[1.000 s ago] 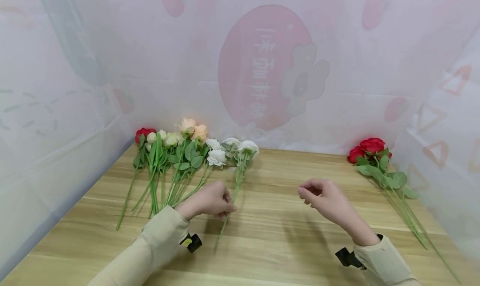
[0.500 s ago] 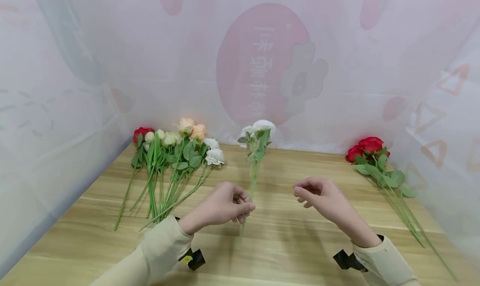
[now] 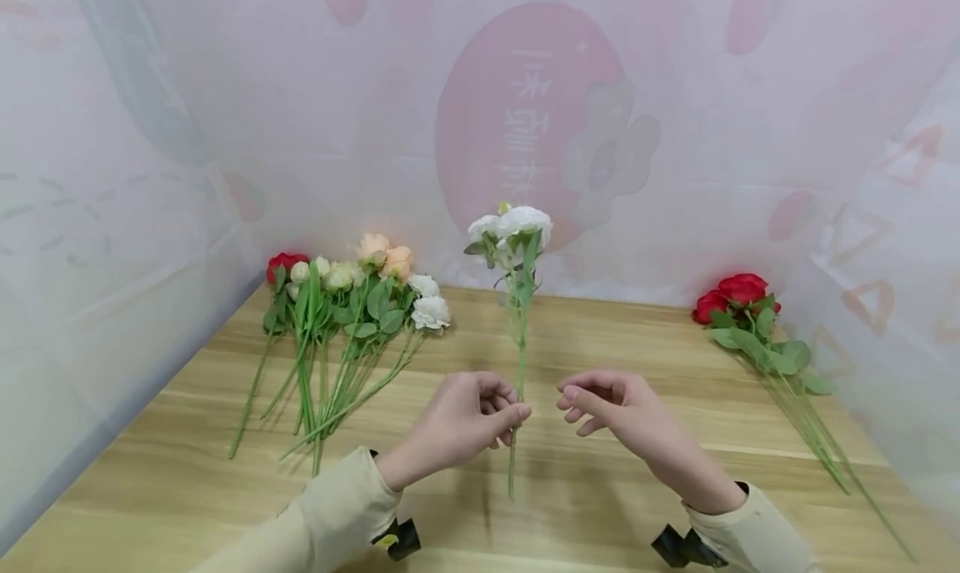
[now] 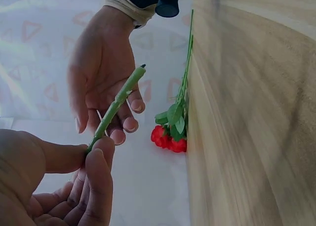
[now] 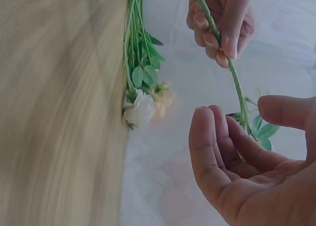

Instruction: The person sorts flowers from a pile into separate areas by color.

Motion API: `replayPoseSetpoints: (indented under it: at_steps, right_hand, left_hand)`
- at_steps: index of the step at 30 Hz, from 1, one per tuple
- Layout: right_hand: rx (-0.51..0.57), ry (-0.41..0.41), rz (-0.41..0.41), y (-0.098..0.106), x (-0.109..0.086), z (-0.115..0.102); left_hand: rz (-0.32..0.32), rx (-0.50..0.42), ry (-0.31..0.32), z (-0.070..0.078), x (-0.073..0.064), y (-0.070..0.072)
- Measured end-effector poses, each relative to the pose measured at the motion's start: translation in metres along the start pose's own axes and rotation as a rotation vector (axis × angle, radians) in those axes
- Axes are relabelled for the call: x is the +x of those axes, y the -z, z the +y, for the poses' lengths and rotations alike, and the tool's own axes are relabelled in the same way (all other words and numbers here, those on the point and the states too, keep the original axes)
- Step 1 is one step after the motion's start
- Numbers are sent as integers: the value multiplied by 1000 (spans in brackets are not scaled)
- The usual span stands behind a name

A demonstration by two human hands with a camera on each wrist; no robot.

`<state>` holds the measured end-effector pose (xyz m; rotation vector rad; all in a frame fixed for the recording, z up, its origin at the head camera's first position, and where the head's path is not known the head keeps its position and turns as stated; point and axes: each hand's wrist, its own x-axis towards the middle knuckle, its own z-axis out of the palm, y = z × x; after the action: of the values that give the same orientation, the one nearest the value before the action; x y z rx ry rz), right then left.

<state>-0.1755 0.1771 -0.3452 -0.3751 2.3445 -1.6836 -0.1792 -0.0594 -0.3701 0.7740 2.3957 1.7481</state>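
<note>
As the head view shows, the white-petalled, green-stemmed flower spray (image 3: 517, 228) stands upright above the brown wooden table (image 3: 585, 531), higher than before. Left wrist: the left hand (image 4: 54, 159) pinches its stem (image 4: 117, 102). Right wrist: the right hand (image 5: 247, 179), now nearer, curves loosely, empty.

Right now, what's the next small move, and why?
Probably bring the right hand in to pinch the white-flower stem: the left hand holds it upright, and the right hand's relaxed fingers face it, apart from it and holding nothing.
</note>
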Motion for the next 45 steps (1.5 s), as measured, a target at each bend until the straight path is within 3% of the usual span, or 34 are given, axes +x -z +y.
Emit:
replayPoseSetpoints:
  at_steps: [12,20,29,34,45]
  right_hand:
    - [131,-7,-63,-7,-2,-2]
    - [77,64,-11,-14,-1,-1]
    - [11,104,6,-17,-1,8]
    - [29,115,-3,-16,-3,9]
    - [67,117,-13,-12,-2,8]
  left_hand:
    - [-57,23,-103,-1,-6,-14]
    - [-103,63,-182,-2,-12,-24]
    - [-131,127,-195,0,-16,-31]
    - [-154,90,-176,1,-16,-33]
    - [-186,113,-152,3,-14,-32]
